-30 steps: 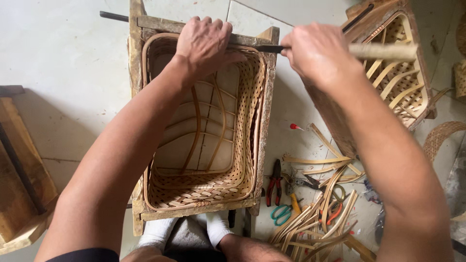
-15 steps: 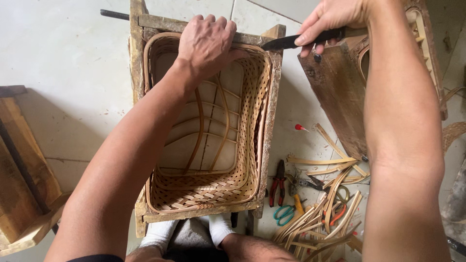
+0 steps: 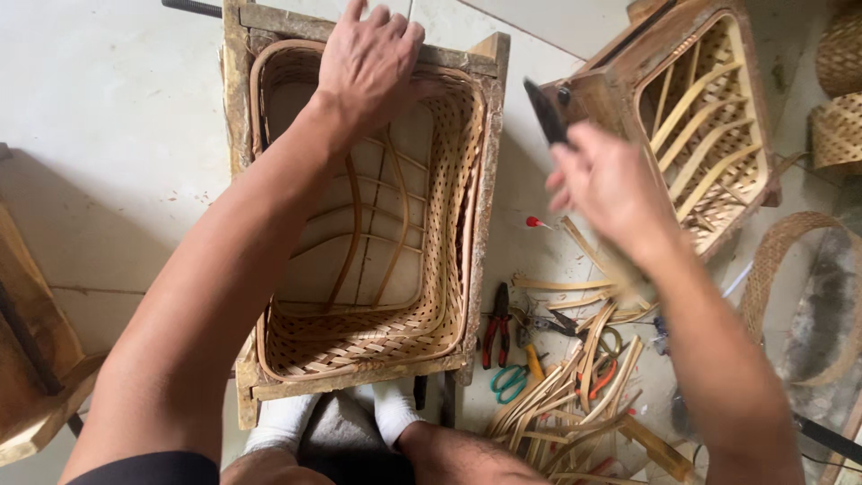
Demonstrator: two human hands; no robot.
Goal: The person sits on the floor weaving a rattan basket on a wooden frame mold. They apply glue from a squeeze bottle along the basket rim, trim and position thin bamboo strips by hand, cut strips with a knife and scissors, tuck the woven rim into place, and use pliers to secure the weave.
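Left hand (image 3: 373, 63): I see it pressed palm-down, fingers curled over the far rim of the woven basket (image 3: 359, 332).
Basket position: seated inside a wooden frame (image 3: 480, 207), long axis running away from me, open side up.
Right hand (image 3: 611, 184): closed around a dark-bladed knife (image 3: 545, 110).
Knife axis: blade points up and away, tilted slightly left, just beside the frame's right edge.
Hard to read: the right hand is motion-blurred; the knife handle is hidden in the grip.
Floor right: cane strips (image 3: 575, 386), pliers (image 3: 496, 325).
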